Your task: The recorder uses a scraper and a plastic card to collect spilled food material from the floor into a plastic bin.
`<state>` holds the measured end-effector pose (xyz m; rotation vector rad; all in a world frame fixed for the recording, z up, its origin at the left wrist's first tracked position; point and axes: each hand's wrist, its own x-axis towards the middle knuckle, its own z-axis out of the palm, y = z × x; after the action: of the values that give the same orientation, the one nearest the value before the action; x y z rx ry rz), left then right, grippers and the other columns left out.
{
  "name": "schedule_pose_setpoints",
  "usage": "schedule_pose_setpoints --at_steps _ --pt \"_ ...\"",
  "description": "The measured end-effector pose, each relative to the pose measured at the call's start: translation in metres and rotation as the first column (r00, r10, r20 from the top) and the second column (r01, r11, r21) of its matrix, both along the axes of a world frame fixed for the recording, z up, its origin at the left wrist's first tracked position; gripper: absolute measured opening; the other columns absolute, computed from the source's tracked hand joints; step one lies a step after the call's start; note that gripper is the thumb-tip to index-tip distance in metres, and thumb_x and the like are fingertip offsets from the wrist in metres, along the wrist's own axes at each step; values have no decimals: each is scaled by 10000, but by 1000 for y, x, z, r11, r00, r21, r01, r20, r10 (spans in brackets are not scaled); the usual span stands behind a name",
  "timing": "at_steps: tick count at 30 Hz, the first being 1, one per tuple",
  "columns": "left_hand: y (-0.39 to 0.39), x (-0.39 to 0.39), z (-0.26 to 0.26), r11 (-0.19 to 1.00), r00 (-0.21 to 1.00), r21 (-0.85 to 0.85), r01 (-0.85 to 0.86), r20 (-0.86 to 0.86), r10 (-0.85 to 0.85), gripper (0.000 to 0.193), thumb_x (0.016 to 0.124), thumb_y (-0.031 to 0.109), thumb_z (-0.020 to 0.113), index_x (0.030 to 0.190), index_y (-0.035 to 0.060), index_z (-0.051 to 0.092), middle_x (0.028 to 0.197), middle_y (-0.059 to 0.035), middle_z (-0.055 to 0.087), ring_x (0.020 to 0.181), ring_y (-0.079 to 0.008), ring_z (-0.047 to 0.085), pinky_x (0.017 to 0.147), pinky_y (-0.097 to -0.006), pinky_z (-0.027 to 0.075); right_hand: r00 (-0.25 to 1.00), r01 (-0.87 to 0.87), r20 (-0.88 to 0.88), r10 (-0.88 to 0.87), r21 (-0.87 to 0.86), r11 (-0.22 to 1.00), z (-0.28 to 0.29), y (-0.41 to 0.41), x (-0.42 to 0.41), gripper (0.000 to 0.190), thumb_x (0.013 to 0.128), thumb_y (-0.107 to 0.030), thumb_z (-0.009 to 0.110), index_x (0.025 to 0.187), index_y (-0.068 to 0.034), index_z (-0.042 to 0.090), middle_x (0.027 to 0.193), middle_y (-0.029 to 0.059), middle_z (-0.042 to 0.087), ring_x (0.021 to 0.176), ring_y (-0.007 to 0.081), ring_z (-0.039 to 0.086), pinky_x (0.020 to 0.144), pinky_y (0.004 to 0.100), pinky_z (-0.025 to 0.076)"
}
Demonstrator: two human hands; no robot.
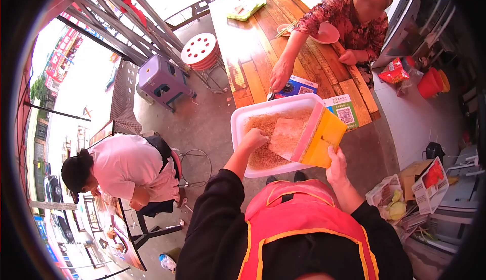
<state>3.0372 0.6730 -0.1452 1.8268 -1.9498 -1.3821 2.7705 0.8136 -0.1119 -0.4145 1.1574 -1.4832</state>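
A white plastic tub (238, 128) stands at the near end of the wooden table, partly filled with brown crumb-like material (262, 158). On the crumbs lies a pale flat rectangular piece (286, 133). My left hand (256, 138) is over the crumbs at that piece's left side, its fingertips bunched; whether they pinch anything cannot be told. My right hand (336, 162) grips the lower edge of a yellow packet (324, 137) with a pink band, tilted over the tub's right side. The packet covers part of the crumbs and the tub's rim.
Across the wooden table (262, 44), a person (341, 18) reaches to a small dark item beside printed code cards (303, 86). A bowl (327, 33) and chopsticks are near them. Another person (125, 166) sits at left, near stools (163, 77). Crates (429, 189) stand at lower right.
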Motion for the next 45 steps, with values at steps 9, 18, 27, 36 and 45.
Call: schedule_pose_setpoints --at_steps 9,18,27,36,45 --pt "3 -24 -21 999 995 18 42 -87 -40 205 690 204 627 740 12 676 610 -153 603 588 -244 610 604 -337 466 1000 19 14 -19 8 1000 -2 1 1 321 905 -133 469 1199 -15 418 1140 65 512 1062 154 489 926 282 370" --pt "4 -37 12 994 992 -76 -75 -107 66 193 688 190 623 777 27 678 686 -163 628 654 -260 622 650 -343 478 1000 17 11 -17 9 1000 -5 0 1 314 902 -134 474 1189 -17 423 1136 64 512 1059 154 492 924 284 372" --pt "14 -4 49 943 991 -310 -122 -94 97 151 746 136 591 764 -14 600 662 -99 608 626 -179 586 601 -316 458 995 59 -78 -57 18 998 1 -1 -2 298 894 -138 495 1158 -8 448 1085 59 530 986 134 507 876 266 390" --pt "37 -11 44 936 949 -238 -260 -240 203 134 791 103 573 757 -26 559 638 -48 576 594 -106 542 542 -259 434 652 5 -756 59 82 997 25 -16 5 225 866 -130 498 1049 1 502 1004 144 572 930 225 543 809 320 412" --pt "42 -34 66 919 966 -313 -241 -171 195 146 740 114 601 770 -25 566 665 -111 605 619 -169 589 597 -296 466 664 -169 -744 77 -48 985 39 -30 43 239 848 -196 531 986 -3 505 900 184 588 863 315 569 768 368 429"
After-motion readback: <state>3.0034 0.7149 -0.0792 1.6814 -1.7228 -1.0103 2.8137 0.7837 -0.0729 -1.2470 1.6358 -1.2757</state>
